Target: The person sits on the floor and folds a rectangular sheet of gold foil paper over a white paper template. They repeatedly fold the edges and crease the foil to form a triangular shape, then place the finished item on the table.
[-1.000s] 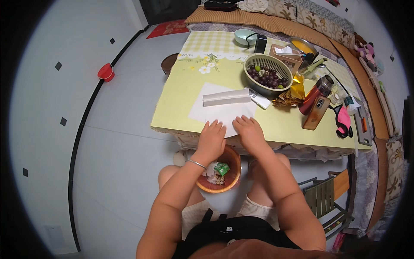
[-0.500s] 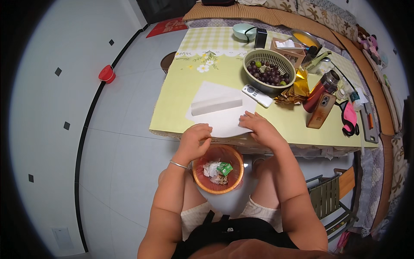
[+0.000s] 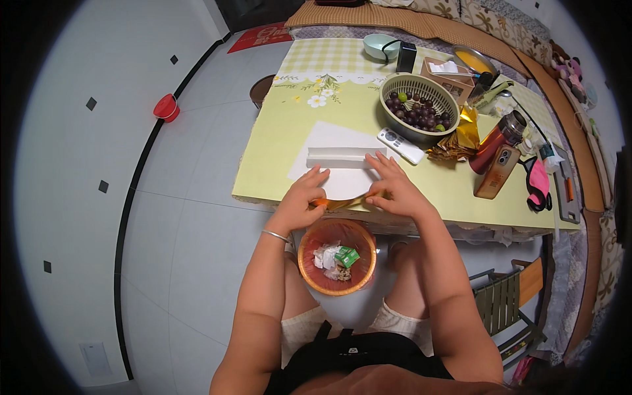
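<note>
A white sheet of paper [image 3: 345,183] lies at the near edge of the table, its near side curled up and showing a gold underside [image 3: 339,204]. My left hand [image 3: 304,197] grips the left end of that near edge, thumb below and fingers on top. At the right end my right hand [image 3: 393,187] holds the same edge between thumb and fingers, the fingertips reaching a pale folded paper strip [image 3: 329,160]. The strip runs crosswise on the sheet, with a raised crease along it. A white remote control [image 3: 401,145] rests just beyond my right hand.
A colander of grapes [image 3: 419,108], a stack of gold paper [image 3: 454,146], a red thermos [image 3: 498,139] and a phone [image 3: 496,172] stand to the right. Below the table edge, between my knees, is an orange-rimmed trash bin [image 3: 337,289]. A folding chair [image 3: 497,303] stands at lower right.
My hands have taken hold of the sheet's near edge and curled it up, so the gold underside shows. My right fingers have moved onto the strip. The view has shifted slightly.
</note>
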The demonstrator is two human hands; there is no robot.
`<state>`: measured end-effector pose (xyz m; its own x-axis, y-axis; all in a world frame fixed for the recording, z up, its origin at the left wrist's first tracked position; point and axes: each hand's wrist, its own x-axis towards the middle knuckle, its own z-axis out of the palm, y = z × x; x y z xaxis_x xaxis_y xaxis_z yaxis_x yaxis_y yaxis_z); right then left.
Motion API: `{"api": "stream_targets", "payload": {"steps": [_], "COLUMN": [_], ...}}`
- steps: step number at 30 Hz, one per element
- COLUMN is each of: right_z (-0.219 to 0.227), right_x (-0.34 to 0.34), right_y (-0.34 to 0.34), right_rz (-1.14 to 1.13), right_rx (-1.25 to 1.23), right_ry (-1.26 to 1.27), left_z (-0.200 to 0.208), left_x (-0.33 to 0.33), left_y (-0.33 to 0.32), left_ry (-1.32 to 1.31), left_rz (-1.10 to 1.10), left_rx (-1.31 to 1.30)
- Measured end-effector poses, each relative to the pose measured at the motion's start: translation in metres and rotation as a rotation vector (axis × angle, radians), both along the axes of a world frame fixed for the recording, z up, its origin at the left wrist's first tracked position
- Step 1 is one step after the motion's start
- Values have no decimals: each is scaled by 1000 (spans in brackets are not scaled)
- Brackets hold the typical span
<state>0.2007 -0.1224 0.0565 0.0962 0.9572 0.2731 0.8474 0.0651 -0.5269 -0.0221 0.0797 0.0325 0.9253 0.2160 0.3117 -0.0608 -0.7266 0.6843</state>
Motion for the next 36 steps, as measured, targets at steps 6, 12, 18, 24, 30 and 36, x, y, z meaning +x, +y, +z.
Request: {"api": "stream_targets", "payload": {"steps": [6, 12, 18, 24, 30, 36], "right_z": [-20, -17, -5, -1, -10, -17], "right_x": [15, 11, 8, 7, 13, 14], "right_y": [8, 4, -3, -9, -8, 1], "right_rz": [-8, 13, -22, -97, -37, -26], "right_rx": [-64, -103, -38, 24, 75, -8], "right_ry": [127, 167, 189, 179, 175, 273], "left_z": [10, 6, 2, -6, 8, 4], "left_x": [4, 2, 3, 2, 4, 9], "left_y": [-6, 2, 0, 5, 0, -3], "left_ry": [-62, -104, -8, -44, -43, -100], "left_rz": [-6, 87, 22, 48, 54, 10], "left_rx": [48, 115, 72, 7, 81, 68]}}
